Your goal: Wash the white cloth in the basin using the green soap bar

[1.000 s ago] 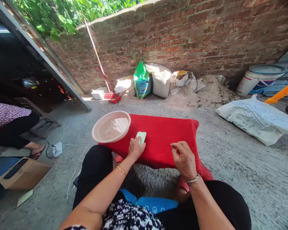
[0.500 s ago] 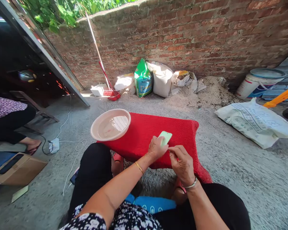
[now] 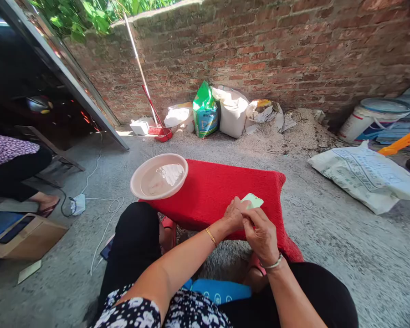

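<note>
Over the red cloth-covered bench (image 3: 212, 187), my left hand (image 3: 235, 215) is closed on a pale green flat piece (image 3: 254, 199). The piece has rounded corners and a small mark near its far edge; whether it is a phone case or a card I cannot tell. Right beside it, my right hand (image 3: 262, 233) is closed in a pinch, its fingertips against or very near the left fingers. Whatever it pinches is hidden. A pink basin (image 3: 135, 182) holding water rests on the bench's left end.
At left are a cardboard box (image 3: 46, 237) with a dark phone on it, a white cable (image 3: 104, 234) and a seated person (image 3: 17, 168). Sacks (image 3: 232, 116) lean on the brick wall. A white bag (image 3: 362, 175) lies at right near a bucket (image 3: 371, 120).
My left hand has moved right with the pale green piece, up to my right hand. The piece is now turned more sideways. My right hand stays nearly in place.
</note>
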A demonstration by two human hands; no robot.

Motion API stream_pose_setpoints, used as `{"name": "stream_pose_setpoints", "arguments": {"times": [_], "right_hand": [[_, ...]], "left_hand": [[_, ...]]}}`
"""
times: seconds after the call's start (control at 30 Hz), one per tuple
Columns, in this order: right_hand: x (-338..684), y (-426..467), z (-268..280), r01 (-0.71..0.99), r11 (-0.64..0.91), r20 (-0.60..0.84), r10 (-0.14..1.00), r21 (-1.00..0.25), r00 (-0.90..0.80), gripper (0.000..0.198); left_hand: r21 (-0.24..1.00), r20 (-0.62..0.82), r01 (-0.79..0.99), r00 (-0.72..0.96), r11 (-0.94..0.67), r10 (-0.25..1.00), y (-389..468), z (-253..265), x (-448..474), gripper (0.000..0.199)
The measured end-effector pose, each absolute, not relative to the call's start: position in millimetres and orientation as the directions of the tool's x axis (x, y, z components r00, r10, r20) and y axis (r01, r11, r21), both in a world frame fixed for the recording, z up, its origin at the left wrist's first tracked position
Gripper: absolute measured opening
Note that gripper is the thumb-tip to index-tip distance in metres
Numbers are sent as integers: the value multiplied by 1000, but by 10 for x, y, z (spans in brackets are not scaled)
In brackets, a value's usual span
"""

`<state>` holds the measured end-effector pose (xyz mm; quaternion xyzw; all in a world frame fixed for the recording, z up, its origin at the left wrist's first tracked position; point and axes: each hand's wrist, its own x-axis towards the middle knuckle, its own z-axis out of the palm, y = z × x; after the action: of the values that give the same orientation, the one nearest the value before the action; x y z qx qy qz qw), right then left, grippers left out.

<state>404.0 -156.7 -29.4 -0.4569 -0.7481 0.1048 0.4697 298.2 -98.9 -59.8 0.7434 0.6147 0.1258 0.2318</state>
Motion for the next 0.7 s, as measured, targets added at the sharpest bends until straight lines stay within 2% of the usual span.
{"name": "stream_pose_setpoints", "arguments": {"times": [0.07, 0.13, 0.23, 0.33, 0.47, 0.57, 0.7], "right_hand": [[4039, -1568, -287, 589, 564, 613, 777, -578, -142, 18], [4043, -1575, -281, 597, 558, 605, 782, -576, -147, 18], [4054, -1589, -275, 596, 550, 593, 791, -585, -148, 17], [4066, -1598, -274, 596, 548, 592, 793, -587, -145, 17], [4068, -1593, -281, 615, 537, 573, 803, -577, -163, 17], [4051, -1577, -292, 625, 527, 550, 816, -576, -181, 17], [4012, -1549, -324, 632, 526, 528, 823, -569, -208, 19]], "left_hand": [[521, -86, 815, 345, -253, 935, -1053, -547, 2996, 27], [513, -42, 817, 331, -264, 943, -1105, -490, 2799, 32], [460, -10, 885, 83, -69, 996, -1186, -429, 2212, 48], [330, 40, 935, -155, 133, 987, -1314, -418, 1592, 46], [222, 17, 946, -245, 236, 969, -1571, -504, 1359, 48], [241, -13, 962, -132, 131, 991, -1776, -617, 1740, 51], [418, -37, 886, 238, -201, 971, -1979, -669, 2386, 55]]}}
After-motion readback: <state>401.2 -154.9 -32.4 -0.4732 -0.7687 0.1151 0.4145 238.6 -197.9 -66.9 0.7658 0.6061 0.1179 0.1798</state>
